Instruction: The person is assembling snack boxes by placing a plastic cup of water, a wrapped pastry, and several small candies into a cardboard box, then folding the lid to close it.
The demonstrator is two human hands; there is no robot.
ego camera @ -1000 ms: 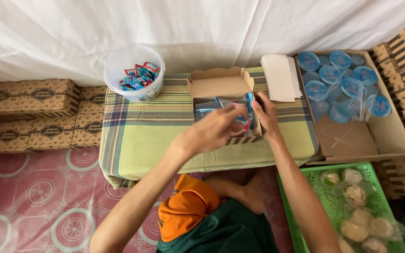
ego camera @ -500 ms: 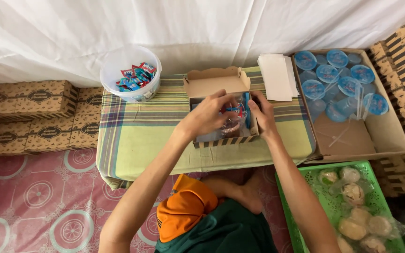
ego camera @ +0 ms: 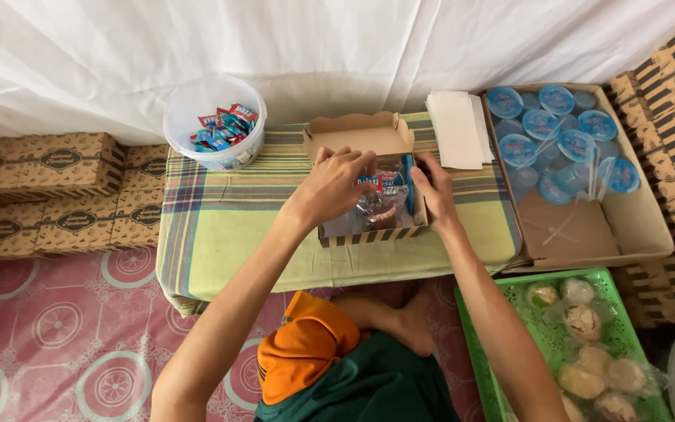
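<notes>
An open brown cardboard snack box (ego camera: 359, 136) sits on a low table covered with a striped green cloth (ego camera: 228, 227). Inside it lie a clear-wrapped dark snack (ego camera: 380, 209), a small red and blue packet (ego camera: 378, 181) and a blue-lidded cup (ego camera: 408, 181) at the right side. My left hand (ego camera: 337, 186) reaches into the box, fingers curled on the wrapped items. My right hand (ego camera: 432, 187) grips the box's right wall beside the cup.
A white tub of small candy packets (ego camera: 216, 129) stands back left. A stack of white napkins (ego camera: 458, 129) lies right of the box. A carton of blue-lidded water cups (ego camera: 560, 141) and a green basket of wrapped pastries (ego camera: 587, 344) are at right. Closed boxes (ego camera: 41, 187) are stacked left.
My left hand has moved deeper into the box, pressing the packets down. The right hand stays at the box's right wall.
</notes>
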